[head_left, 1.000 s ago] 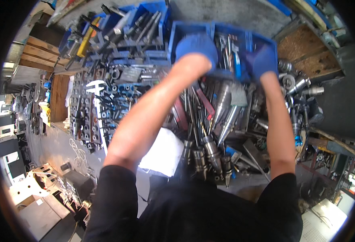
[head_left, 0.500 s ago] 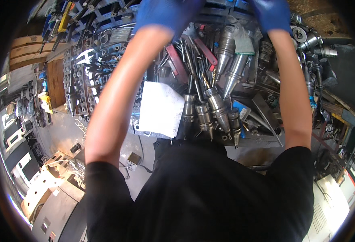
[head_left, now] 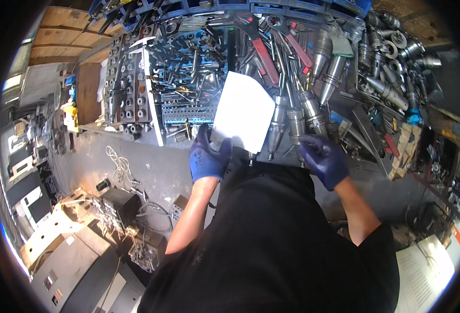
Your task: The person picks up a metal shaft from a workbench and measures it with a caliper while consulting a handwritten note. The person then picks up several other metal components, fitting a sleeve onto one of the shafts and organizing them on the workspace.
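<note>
A white sheet of paper (head_left: 243, 112) was held at its lower left corner by the left hand (head_left: 207, 155), blue-gloved, just left of the frame's centre, with the fingers closed on the edge. The sheet lay over the crowded workbench (head_left: 376, 172), covering part of the tools beneath. To the right of centre, the right hand (head_left: 324, 159), in a darker glove, was curled around the lower end of a steel tool holder (head_left: 313, 117); whether it was fully gripped could not be told. More tapered holders (head_left: 326, 68) and red-handled wrenches (head_left: 265, 57) were heaped in the upper middle of the frame, and a rack of collets (head_left: 128, 88) stood at upper left.

It was judged that the holder, lying near the bench's near edge among loose steel, could be dragged off or could roll if pulled carelessly, and neighbours could be dislodged with it. The paper, pinched only at one corner, could be torn or creased on the sharp tooling below.
</note>
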Demonstrator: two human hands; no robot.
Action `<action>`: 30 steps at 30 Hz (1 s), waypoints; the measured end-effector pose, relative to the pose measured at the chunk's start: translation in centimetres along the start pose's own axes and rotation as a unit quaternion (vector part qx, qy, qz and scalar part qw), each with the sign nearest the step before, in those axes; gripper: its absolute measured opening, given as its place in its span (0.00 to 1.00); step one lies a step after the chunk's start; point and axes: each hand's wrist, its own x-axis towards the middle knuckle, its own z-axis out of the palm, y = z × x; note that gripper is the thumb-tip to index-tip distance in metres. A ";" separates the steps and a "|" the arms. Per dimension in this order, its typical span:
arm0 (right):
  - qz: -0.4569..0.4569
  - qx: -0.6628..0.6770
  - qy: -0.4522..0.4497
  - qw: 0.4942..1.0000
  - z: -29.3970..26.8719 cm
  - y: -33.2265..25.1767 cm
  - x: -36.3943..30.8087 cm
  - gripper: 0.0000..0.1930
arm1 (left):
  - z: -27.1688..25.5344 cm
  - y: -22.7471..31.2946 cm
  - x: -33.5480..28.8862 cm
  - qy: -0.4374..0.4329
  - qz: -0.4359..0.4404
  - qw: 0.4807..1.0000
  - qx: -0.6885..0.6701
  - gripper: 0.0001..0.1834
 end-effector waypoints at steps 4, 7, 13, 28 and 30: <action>0.024 -0.013 0.012 1.000 2.9 -0.1 -2.2 0.12 | 2.2 -2.6 2.0 -0.032 -0.032 0.990 -0.137 0.23; 0.006 -0.033 0.043 0.999 4.8 1.0 -3.4 0.12 | 0.3 -2.2 2.2 -0.069 -0.055 0.940 -0.329 0.13; 0.035 -0.058 0.082 0.994 8.0 1.4 -4.9 0.15 | -6.5 -5.0 1.9 -0.042 -0.220 0.832 -0.507 0.06; 0.083 -0.274 0.190 0.939 13.9 4.2 1.3 0.25 | -6.0 -8.2 -5.9 -0.065 -0.292 0.848 -0.437 0.12; 0.109 -0.266 0.148 0.946 13.3 3.4 1.5 0.26 | -5.1 -7.4 -6.9 -0.073 -0.294 0.842 -0.446 0.13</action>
